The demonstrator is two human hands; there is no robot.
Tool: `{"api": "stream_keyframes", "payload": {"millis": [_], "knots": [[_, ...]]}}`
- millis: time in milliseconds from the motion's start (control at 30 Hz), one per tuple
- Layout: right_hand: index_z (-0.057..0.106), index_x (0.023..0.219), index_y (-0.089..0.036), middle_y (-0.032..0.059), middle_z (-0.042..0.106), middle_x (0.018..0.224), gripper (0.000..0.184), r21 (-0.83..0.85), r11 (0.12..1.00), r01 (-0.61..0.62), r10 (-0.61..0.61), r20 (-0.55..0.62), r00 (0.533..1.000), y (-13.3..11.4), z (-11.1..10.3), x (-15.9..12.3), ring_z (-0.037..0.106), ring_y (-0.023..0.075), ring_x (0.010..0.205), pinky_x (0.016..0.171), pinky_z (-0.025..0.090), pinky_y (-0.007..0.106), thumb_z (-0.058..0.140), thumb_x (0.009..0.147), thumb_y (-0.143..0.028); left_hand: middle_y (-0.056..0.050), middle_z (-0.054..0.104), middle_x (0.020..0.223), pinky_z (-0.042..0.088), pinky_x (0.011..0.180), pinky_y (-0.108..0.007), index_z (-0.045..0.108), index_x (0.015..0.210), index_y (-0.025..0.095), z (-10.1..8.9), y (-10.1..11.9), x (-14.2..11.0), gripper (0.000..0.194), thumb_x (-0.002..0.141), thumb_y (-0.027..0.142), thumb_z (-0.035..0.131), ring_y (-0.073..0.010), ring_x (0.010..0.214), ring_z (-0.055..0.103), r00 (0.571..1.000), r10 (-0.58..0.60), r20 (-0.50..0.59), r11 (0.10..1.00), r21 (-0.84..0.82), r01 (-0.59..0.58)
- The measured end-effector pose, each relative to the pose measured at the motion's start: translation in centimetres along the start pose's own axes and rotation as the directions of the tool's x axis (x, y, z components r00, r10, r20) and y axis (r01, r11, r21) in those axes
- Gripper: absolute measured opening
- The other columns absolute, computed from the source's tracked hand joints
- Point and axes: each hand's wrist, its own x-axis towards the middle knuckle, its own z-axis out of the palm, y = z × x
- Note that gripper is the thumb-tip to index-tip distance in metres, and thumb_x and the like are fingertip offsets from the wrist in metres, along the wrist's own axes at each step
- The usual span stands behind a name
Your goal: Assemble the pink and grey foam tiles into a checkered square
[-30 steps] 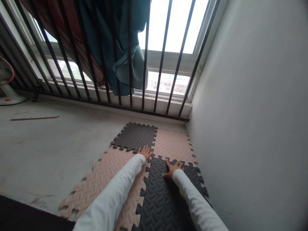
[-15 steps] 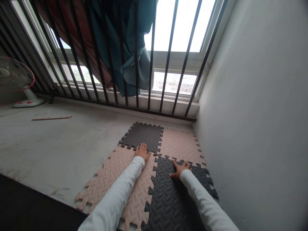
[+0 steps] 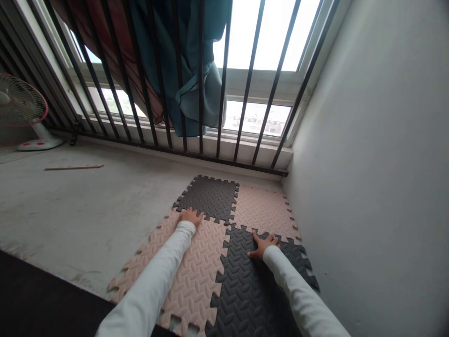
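Your left hand (image 3: 190,216), half open, gripping nothing, presses the pink mat's (image 3: 198,267) seam; your right hand (image 3: 264,245), fingers spread, seemingly steadies the black mat (image 3: 252,285).

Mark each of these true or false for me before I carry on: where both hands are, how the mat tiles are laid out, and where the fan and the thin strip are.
1. The left hand is at the far edge of the near pink tile. True.
2. The right hand is on the far pink tile. False: it is on the near dark tile.
3. The far dark tile sits diagonally from the near dark one. True.
4. The fan stands at the right, against the wall. False: it is at the left, near the railing.
5. The thin strip lies on the bare floor. True.
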Motion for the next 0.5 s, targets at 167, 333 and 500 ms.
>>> {"api": "stream_keyframes", "payload": {"millis": [167,333,500], "knots": [[0.011,0.13,-0.035,0.0208,0.013,0.136,0.105,-0.012,1.0,-0.008,0.009,0.025,1.0,-0.2,-0.3,-0.1,0.01,0.0471,0.12,0.082,0.012,0.067,0.056,0.042,-0.07,-0.016,0.023,0.137,0.016,0.101,-0.04,0.029,0.128,0.007,-1.4,-4.0,1.7,0.068,0.075,0.05,0.032,-0.0286,0.124,0.021,0.991,-0.047,0.128,0.998,0.039,0.042],[0.012,0.13,-0.035,0.0196,0.014,0.136,0.104,0.003,1.0,-0.005,0.005,0.014,1.0,0.0,-0.3,-0.4,0.011,0.0464,0.12,0.083,0.012,0.066,0.056,0.043,-0.07,-0.011,0.017,0.14,0.009,0.101,-0.046,0.021,0.131,0.015,-1.7,-5.2,0.1,0.074,0.072,0.058,0.031,-0.0262,0.127,0.014,0.959,-0.038,0.282,0.999,0.018,0.035],[0.014,0.131,-0.034,0.0171,0.015,0.138,0.105,-0.025,0.999,-0.041,0.042,0.064,0.997,-0.7,-1.7,-0.7,0.007,0.0441,0.122,0.084,0.013,0.066,0.063,0.043,-0.062,-0.01,-0.005,0.141,0.001,0.101,-0.045,0.012,0.133,0.021,0.5,-4.8,-3.5,0.1,0.052,0.072,0.042,-0.025,0.127,-0.008,0.963,0.031,0.267,0.999,0.031,-0.04]]}}
